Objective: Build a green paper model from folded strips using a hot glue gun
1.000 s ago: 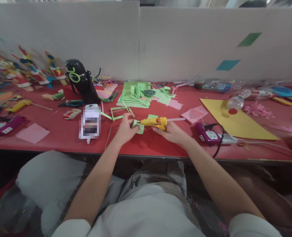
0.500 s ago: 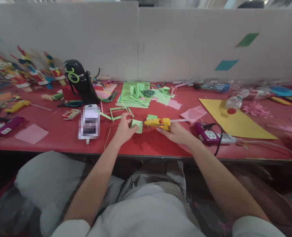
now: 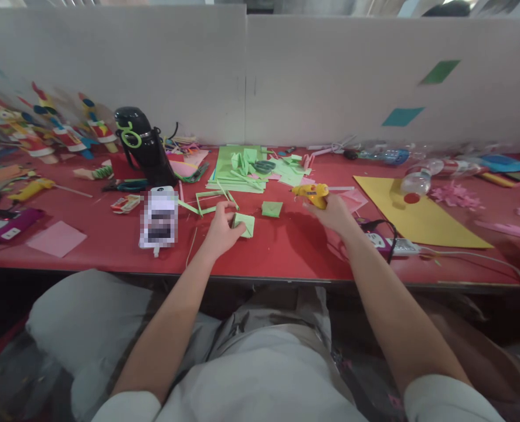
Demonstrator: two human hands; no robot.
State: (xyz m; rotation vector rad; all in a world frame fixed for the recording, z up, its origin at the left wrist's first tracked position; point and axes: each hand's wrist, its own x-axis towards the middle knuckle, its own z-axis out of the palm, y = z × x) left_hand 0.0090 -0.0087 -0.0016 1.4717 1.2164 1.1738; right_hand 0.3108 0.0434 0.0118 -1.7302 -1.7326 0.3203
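My left hand [image 3: 223, 228] is closed on a small folded green paper piece [image 3: 245, 224], its thumb lying over the left side. In my right hand [image 3: 332, 212] is a yellow hot glue gun [image 3: 311, 192], its nozzle pointing left and a clear glue stick showing at its back. Between the two hands another folded green paper piece [image 3: 272, 208] lies on the red table [image 3: 277, 252]. Green paper strips [image 3: 209, 202] joined into an angular frame lie just behind my left hand.
A phone [image 3: 159, 217] and a black bottle [image 3: 143, 143] stand left. Green paper sheets [image 3: 224, 170] and scissors [image 3: 264, 166] lie at the back. To the right are a purple power box [image 3: 376, 237], yellow sheet [image 3: 444, 220] and plastic bottles [image 3: 418, 179]; a white partition [image 3: 176, 70] rises behind.
My right hand has drawn the glue gun back and to the right, away from the paper in my left hand. The other green piece is now uncovered. My left hand stays put.
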